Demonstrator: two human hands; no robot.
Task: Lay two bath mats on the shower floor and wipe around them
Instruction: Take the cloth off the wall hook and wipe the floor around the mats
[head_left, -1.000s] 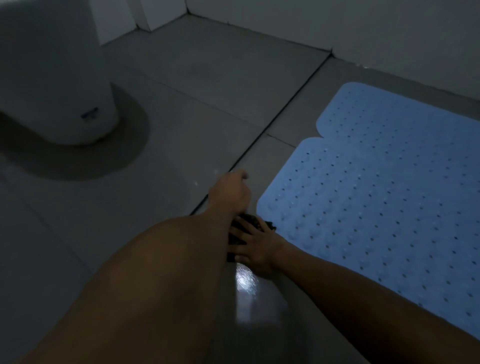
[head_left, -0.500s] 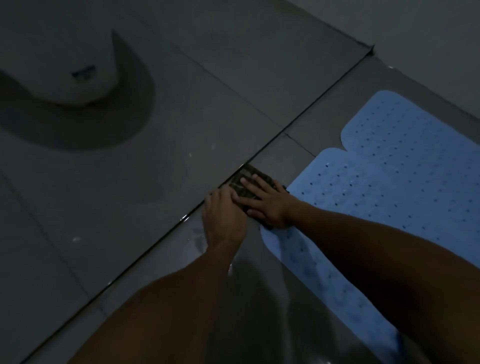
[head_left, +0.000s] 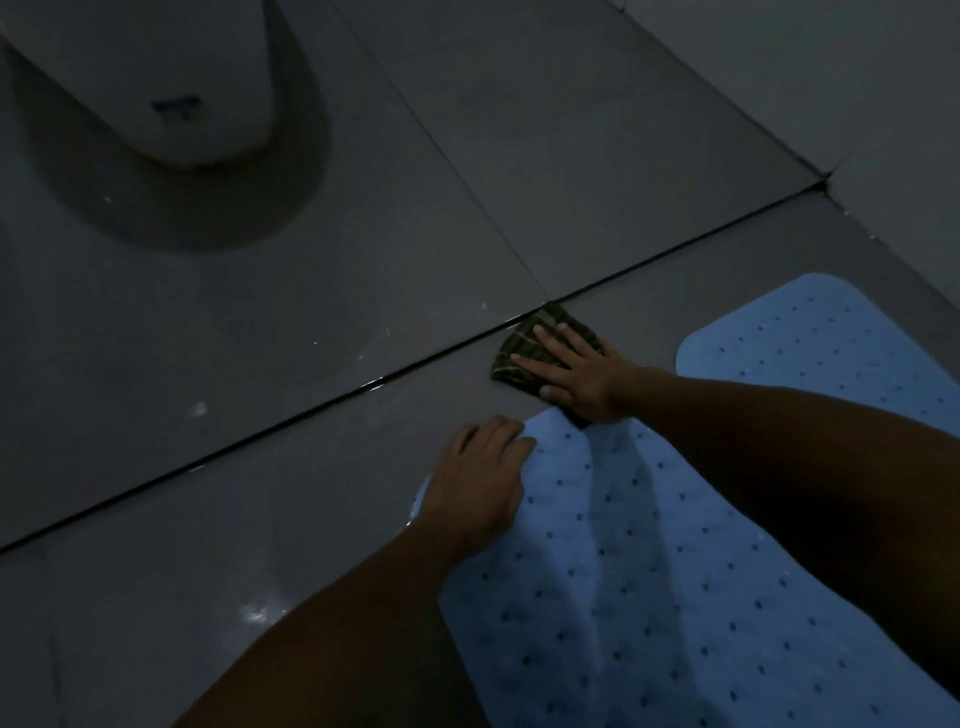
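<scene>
Since earlier, right hand (head_left: 576, 374) slid cloth (head_left: 524, 353) beyond left hand (head_left: 478, 478).

The room is dim, with a grey-blue cast overall. A weak glint shows on the wet floor (head_left: 260, 613) at near left. The forearms read as dark silhouettes and cast soft shadows across the near blue mat (head_left: 649, 597). The toilet base (head_left: 156, 78) at far left sits in a broad shadow. Detail is soft and grainy. Straight tile joints bow slightly toward the frame edges.
</scene>
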